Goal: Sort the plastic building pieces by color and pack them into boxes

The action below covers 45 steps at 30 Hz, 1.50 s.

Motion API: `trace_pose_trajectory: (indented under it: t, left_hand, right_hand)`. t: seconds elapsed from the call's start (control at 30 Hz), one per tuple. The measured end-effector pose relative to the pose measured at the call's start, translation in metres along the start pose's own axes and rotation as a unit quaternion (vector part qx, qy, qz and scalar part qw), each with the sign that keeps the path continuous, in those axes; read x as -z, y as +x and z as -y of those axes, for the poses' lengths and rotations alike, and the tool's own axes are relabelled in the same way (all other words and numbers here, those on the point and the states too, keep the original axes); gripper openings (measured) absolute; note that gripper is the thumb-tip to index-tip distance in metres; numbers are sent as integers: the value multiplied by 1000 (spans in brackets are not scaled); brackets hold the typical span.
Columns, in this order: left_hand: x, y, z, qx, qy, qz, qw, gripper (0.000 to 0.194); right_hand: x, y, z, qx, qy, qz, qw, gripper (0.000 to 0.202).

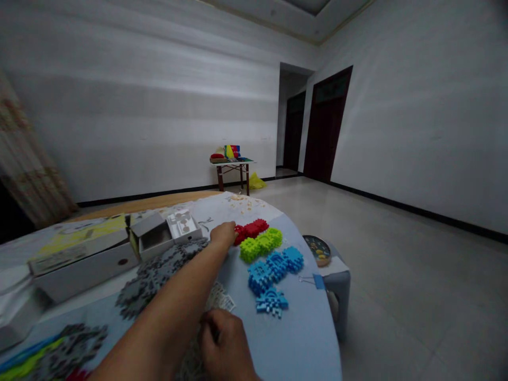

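My left hand [223, 234] reaches across the table to the left end of a row of red interlocking plastic pieces [256, 228]; its fingers are bent against the endmost red piece, with the tips partly hidden. Nearer to me, my right hand [226, 341] is curled close above a pile of white plastic pieces [220, 297]. Whatever its fingers hold is hidden. Beside the red row lie yellow-green toothed pieces [262, 244], then blue toothed pieces [275, 265]. Another blue piece [272, 302] lies closer to me. Dark grey pieces [159, 272] are heaped left of my left forearm.
A long white box [85, 270], an open small box [153, 235] and a white tray [182, 225] stand on the left. A blue tag [318, 281] lies at the table's right edge. A stool [340, 286] with a round clock-like object [317, 250] stands beyond it.
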<state>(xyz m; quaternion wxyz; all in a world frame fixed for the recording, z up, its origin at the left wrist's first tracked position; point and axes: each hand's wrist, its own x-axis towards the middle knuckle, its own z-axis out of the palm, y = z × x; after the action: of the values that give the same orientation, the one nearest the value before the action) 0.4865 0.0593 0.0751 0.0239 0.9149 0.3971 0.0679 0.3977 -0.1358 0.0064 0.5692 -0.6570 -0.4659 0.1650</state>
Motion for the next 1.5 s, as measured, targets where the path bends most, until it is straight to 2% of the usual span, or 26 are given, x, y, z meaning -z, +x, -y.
trace_pose_trajectory:
  t: [0.1, 0.2, 0.3, 0.43, 0.53, 0.6, 0.67, 0.73, 0.87, 1.1, 1.2, 1.33, 1.5]
  left_hand:
    - [6, -15, 17, 0, -9, -24, 1000, 36]
    - [26, -46, 50, 3, -23, -60, 998, 37]
    - [52, -88, 99, 34, -35, -91, 995, 41]
    - [75, -159, 185, 96, -61, -114, 987, 44]
    - [77, -219, 250, 162, -98, -127, 974, 50]
    - [72, -259, 286, 212, -125, -140, 959, 53]
    - [64, -293, 312, 257, -149, -159, 942, 53]
    - [54, -319, 328, 284, -176, -174, 926, 52]
    - [33, -342, 332, 311, -218, -177, 908, 53]
    - [10, -324, 306, 305, -213, -171, 913, 59]
    - [12, -314, 298, 286, -185, -161, 926, 57]
    - [27, -297, 287, 248, -116, -147, 950, 55]
    - [35, -266, 260, 127, -62, -62, 988, 41]
  right_hand:
    - [2, -2, 2, 8, 0, -3, 1000, 27]
    - [3, -4, 3, 7, 5, -1, 1000, 26]
    - [4, -5, 2, 12, 7, 10, 1000, 25]
    - [5, -7, -3, 25, 5, 24, 999, 25]
    - [5, -8, -9, 30, 11, 35, 999, 26]
    - [5, -8, -11, 28, 13, 45, 999, 26]
    - [6, -9, -11, 27, 11, 53, 998, 27]
    - [7, -11, -10, 27, 6, 57, 998, 27]
    - [8, -12, -9, 33, -5, 52, 998, 27]
    - [10, -14, -12, 32, -8, 52, 998, 29]
    - [11, -15, -12, 30, -12, 58, 998, 29]
    - [10, -15, -10, 26, -11, 59, 998, 29]
    - [10, -14, -10, 31, -19, 53, 998, 30]
